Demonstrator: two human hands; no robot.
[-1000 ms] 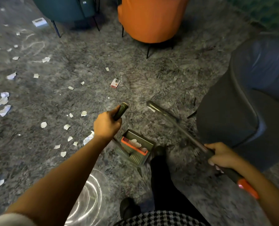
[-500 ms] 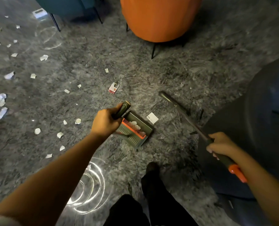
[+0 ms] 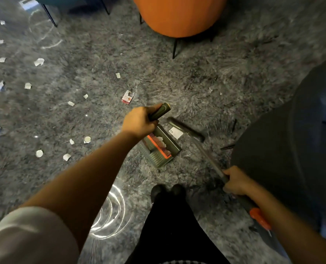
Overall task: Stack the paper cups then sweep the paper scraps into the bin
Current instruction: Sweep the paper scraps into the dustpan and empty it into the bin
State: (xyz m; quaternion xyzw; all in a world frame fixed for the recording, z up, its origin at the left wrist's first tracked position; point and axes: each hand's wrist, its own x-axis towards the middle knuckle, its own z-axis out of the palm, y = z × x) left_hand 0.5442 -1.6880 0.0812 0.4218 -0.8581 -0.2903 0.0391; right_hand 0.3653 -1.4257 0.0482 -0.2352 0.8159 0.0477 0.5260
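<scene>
the grey shaggy rug (image 3: 206,77) fills the view, and most of the work lies on it: by my reading the sweeping is well under half done. no paper cups and no bin are in view, so whether the stacking is finished cannot be told from here. a dark grey armchair (image 3: 291,140) stands at the right and an orange chair (image 3: 179,14) at the far side.

the broom (image 3: 209,159) slants from lower right toward the centre, its head just beside the far edge of the dustpan (image 3: 162,149). the right hand (image 3: 236,181) is wrapped round the shaft, above the orange end of the handle. the left hand (image 3: 139,122) is closed firmly round the dustpan's upright dark handle. the pan sits on the rug just ahead of the person's shoes, with an orange comb strip across it.

1 pale scrap (image 3: 161,141) lies in the pan; that is all the collecting visible. the paper scraps (image 3: 38,61) to be cleared are scattered over the left side of the rug, well apart from the pan, well over 10 of them, among them 2 small round pieces (image 3: 87,139).

a small red and white packet (image 3: 128,97) lies beyond the left hand; its print is too small to read. a white label (image 3: 175,131) shows at the pan's far edge with dark lines on it, also unreadable, and i cannot tell whether it is stuck to the pan or loose.
</scene>
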